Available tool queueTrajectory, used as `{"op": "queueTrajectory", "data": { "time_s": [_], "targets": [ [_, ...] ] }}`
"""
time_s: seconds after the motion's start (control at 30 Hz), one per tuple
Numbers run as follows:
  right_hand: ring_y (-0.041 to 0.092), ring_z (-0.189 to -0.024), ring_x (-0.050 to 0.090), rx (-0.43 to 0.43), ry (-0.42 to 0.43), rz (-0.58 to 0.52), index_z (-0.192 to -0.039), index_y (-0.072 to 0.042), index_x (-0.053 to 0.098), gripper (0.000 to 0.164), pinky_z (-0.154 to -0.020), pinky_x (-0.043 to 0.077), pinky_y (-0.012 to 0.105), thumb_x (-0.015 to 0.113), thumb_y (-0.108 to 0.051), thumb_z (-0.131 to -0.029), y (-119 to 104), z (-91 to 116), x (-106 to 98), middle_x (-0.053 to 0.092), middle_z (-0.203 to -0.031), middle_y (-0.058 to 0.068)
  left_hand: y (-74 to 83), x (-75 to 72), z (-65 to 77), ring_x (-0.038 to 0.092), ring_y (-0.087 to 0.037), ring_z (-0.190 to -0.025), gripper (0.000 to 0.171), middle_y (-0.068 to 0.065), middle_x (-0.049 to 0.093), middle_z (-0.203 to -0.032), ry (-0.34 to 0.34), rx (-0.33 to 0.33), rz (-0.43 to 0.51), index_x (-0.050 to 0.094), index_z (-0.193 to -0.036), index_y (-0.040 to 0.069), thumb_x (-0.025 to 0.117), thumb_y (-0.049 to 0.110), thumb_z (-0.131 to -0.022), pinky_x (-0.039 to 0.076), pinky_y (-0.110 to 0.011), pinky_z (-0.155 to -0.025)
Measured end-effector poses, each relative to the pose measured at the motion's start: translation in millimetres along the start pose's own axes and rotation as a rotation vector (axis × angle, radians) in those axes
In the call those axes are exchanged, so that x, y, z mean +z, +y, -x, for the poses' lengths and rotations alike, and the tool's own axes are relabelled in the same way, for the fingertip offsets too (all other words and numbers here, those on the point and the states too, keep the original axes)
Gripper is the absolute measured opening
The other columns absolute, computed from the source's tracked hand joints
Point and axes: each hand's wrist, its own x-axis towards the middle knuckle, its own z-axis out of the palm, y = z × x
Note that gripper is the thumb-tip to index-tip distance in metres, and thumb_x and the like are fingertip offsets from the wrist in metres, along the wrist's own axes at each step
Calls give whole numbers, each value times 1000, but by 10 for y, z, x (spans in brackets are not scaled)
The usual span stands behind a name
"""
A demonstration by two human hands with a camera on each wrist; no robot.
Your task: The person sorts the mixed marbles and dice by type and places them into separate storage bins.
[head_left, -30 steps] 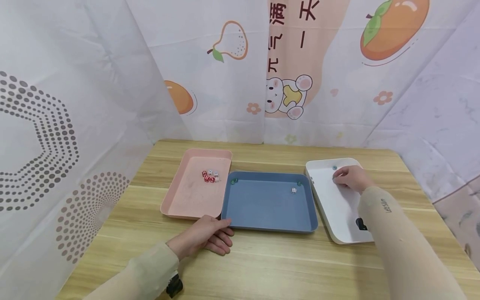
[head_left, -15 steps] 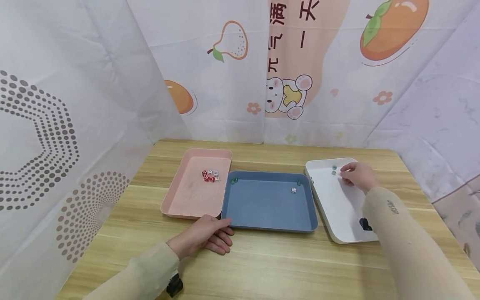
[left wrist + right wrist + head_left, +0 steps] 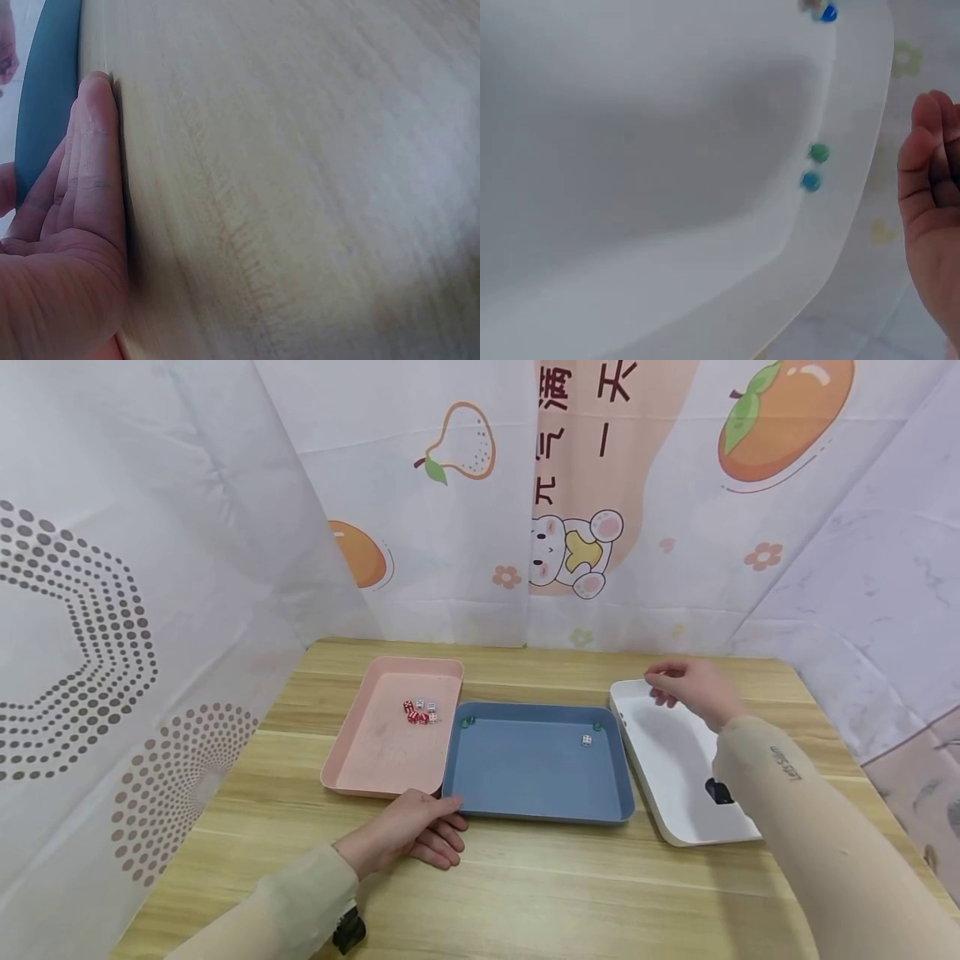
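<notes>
At white tray [image 3: 678, 789], far edge: R hand [image 3: 697, 689], fingers bent, load can't tell; L hand [image 3: 412, 831] pinches blue tray [image 3: 540, 768] rim. Green bead [image 3: 819, 153], blue bead [image 3: 810, 181] inside, nr wall: rec. light fingertip pinch, singly.

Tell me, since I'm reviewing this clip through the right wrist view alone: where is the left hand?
Observer: At the near left corner of the blue tray; the left hand has its thumb over the rim and its fingers outside the wall.
Operator: Are there any dice in that tray?
Observer: Yes, one white die, towards its right end.
Operator: What stands to the left of that tray?
Observer: A pink tray, with red dice and white dice lying together in it.
</notes>
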Motion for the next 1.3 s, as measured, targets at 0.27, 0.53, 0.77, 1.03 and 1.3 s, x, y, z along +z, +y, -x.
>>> {"op": "queueTrajectory", "data": {
  "time_s": [0.27, 0.53, 0.77, 1.03, 1.3],
  "targets": [
    [29, -92, 69, -62, -110, -42, -131, -1, 64, 41, -86, 59, 42, 64, -30, -103, -418, -151, 339, 73, -107, 17, 3, -10, 16, 76, -22, -75, 55, -17, 74, -94, 6, 0, 1, 68, -116, -9, 57, 44, -104, 64, -38, -72],
    [28, -95, 70, -129, -216, -45, -133, -4, 65, 40, -87, 59, 43, 67, -28, -101, -822, -226, 714, 74, -109, 14, -23, -36, 5, 76, -22, -75, 55, -18, 75, -94, -1, -2, 9, 69, -114, -8, 57, 45, -104, 64, -38, -72],
    [22, -94, 71, -184, -336, -32, -134, -5, 66, 41, -94, 58, 47, 70, -26, -99, -1013, -354, 1009, 76, -105, 8, -10, -21, 4, 76, -21, -74, 54, -18, 75, -94, -5, -5, 10, 69, -114, -8, 57, 44, -104, 64, -37, -71],
    [20, -99, 73, -221, -412, -6, -135, -8, 67, 41, -97, 57, 42, 71, -24, -98, -1164, -408, 1314, 76, -113, 3, 2, -6, -1, 76, -21, -74, 53, -17, 75, -94, 0, -12, 10, 69, -114, -8, 57, 43, -104, 64, -37, -70],
    [19, -93, 73, -242, -443, -52, -134, 0, 66, 39, -88, 60, 35, 70, -16, -99, -1236, -453, 1576, 76, -107, 13, -23, -15, -15, 76, -22, -73, 51, -17, 75, -92, 3, -8, 16, 69, -112, -8, 56, 41, -105, 64, -37, -70]
  ]
}}
